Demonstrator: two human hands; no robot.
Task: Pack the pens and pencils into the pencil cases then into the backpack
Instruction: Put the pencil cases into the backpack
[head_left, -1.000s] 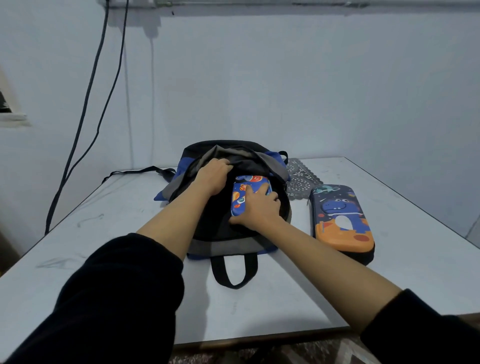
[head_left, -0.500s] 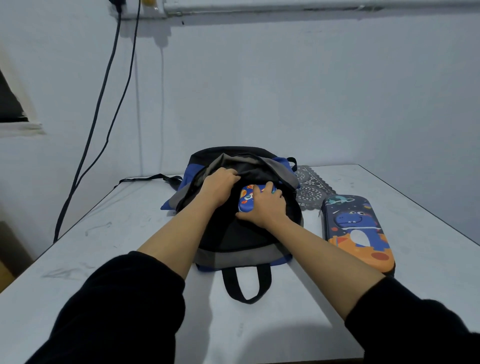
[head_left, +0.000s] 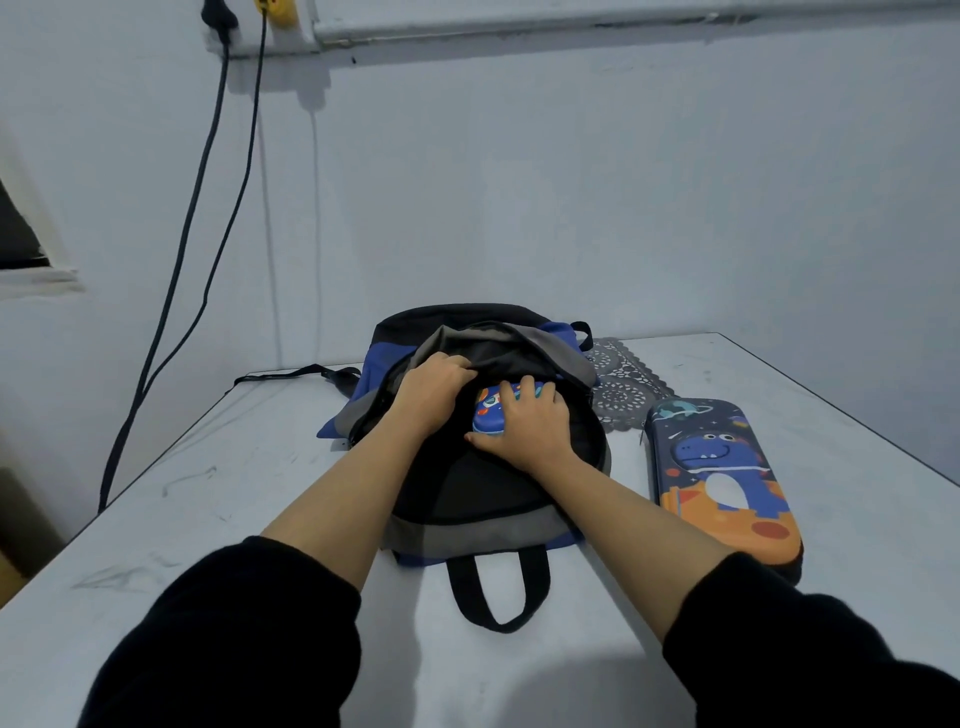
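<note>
your left hand (head_left: 436, 395) grips the grey upper flap of the backpack (head_left: 483, 499), fingers curled into the fabric. this lifts the mouth open, judged to give the load clearance. your right hand (head_left: 530, 428) holds the small blue pencil case (head_left: 487, 413), fingers curled over its far edge and thumb along the near one. the case sits partly inside the opening, its far end hidden under the flap; how deep it goes cannot be told. the backpack lies flat with its carry loop (head_left: 498, 592) toward you, so the opening faces up within easy reach.

the dinosaur pencil case (head_left: 722, 483) lies on the table just right of the backpack, clear of both hands and not yet packed. it looks closed; its contents cannot be seen. no loose pens or pencils are in view.

surface: a pale table (head_left: 218, 519), scuffed with dark marks. a lace doily (head_left: 626, 389) lies beyond the dinosaur case, and a shoulder strap (head_left: 291, 373) trails left. room: plain pale wall, dim light — two dark cables (head_left: 208, 208) drop from a fitting at top left.
</note>
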